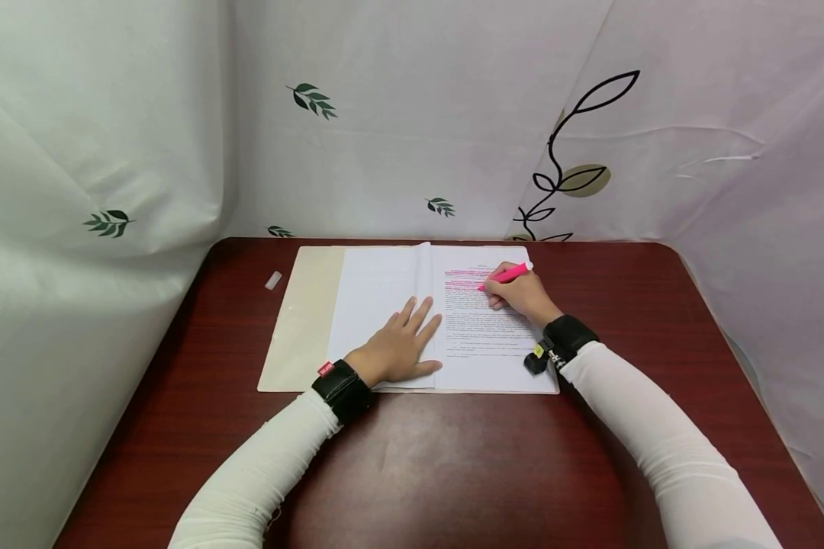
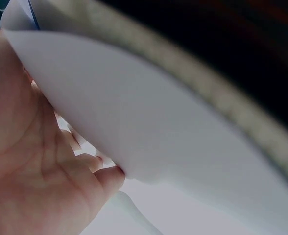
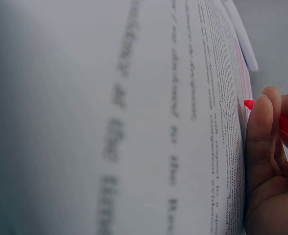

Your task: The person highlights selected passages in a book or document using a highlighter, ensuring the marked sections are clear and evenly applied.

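An open cream folder (image 1: pixel 300 320) holds white sheets, with a printed page (image 1: pixel 497 374) on its right side. The upper lines of that page carry pink highlighting. My right hand (image 1: pixel 518 296) grips a pink highlighter (image 1: pixel 511 274), its tip at the printed lines just under the top block. In the right wrist view the red-pink tip of the highlighter (image 3: pixel 250 104) shows beyond the fingertips, close at the page. My left hand (image 1: pixel 405 347) rests with spread fingers on the blank left sheet (image 1: pixel 371 297), beside the fold. The left wrist view shows that palm (image 2: pixel 41 161) next to a curving sheet.
A small white cap-like piece (image 1: pixel 273 280) lies on the dark red-brown table (image 1: pixel 453 465), left of the folder. White curtains (image 1: pixel 398 114) with leaf prints hang behind the table and along both sides.
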Demonstrator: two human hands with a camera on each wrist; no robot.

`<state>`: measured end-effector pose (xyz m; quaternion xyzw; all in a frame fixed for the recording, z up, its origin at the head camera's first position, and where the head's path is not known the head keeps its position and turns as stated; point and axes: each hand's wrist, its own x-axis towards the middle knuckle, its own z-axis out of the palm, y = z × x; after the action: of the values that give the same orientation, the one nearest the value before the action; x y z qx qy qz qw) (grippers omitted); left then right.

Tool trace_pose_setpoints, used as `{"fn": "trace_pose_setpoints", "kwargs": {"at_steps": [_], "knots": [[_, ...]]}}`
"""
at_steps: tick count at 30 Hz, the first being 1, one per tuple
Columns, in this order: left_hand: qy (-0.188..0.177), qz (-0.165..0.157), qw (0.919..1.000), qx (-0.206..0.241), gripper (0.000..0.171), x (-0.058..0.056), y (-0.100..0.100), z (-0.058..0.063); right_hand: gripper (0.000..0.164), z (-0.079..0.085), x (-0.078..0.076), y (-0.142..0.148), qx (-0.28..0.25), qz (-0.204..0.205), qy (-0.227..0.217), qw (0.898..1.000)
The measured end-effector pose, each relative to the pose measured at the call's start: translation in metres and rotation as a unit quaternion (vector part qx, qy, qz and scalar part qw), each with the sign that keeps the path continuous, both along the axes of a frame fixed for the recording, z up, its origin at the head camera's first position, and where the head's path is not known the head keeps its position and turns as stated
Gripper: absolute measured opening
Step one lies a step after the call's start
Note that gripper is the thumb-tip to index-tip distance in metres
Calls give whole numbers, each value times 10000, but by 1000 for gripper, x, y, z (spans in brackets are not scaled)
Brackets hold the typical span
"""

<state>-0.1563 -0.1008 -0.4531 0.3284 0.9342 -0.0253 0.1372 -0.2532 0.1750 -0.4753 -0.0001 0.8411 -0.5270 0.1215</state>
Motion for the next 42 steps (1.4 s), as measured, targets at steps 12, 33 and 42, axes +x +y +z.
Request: {"fn": "trace_pose_setpoints", "kwargs": {"at_steps": [12, 33, 42], "knots": [[-10, -18, 10000, 50, 86, 0, -1, 0, 19, 0, 0, 5, 69, -23, -40, 10000], [73, -58, 9999, -48, 86, -1, -1, -1, 20, 1, 4, 11, -24, -77, 15, 10000], [90, -70, 9999, -27, 86, -1, 0, 0, 21, 2, 6, 13, 7, -108, 37, 9999]]}}
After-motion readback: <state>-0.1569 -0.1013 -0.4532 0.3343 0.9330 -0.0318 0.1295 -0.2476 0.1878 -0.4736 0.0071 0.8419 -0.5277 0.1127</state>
